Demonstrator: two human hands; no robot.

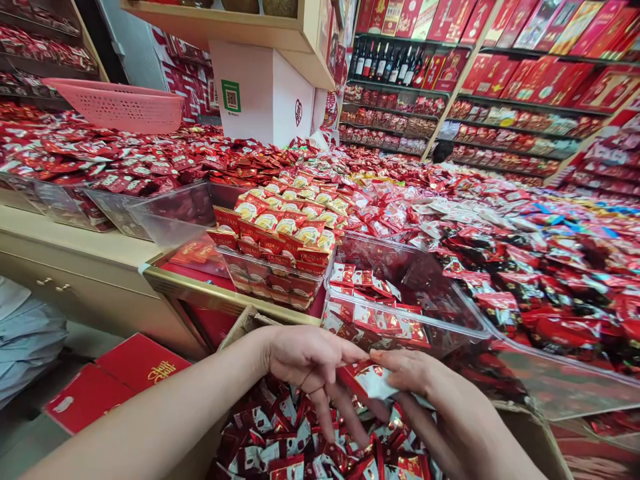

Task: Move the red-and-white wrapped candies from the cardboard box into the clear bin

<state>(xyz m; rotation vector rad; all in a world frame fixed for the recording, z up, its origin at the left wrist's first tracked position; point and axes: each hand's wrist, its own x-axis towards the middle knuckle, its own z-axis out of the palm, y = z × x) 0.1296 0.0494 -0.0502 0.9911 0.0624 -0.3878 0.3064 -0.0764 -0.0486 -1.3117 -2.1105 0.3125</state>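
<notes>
Both my hands hover over a cardboard box [245, 323] full of small red and white candy packets [280, 447]. My right hand [430, 407] pinches several of these red packets [367, 380] between thumb and fingers. My left hand [310, 363] touches the same bunch, its fingers spread and pointing down into the box. Just beyond the hands stands a clear plastic bin [410, 320], partly filled with the same kind of packets.
A display counter [220, 293] holds clear bins heaped with red sweets, one with Durian packets [285, 227]. A pink basket [120, 103] rests at back left. Red boxes [115, 380] lie on the floor at left. Shelves of red gift boxes and bottles [385, 63] line the back.
</notes>
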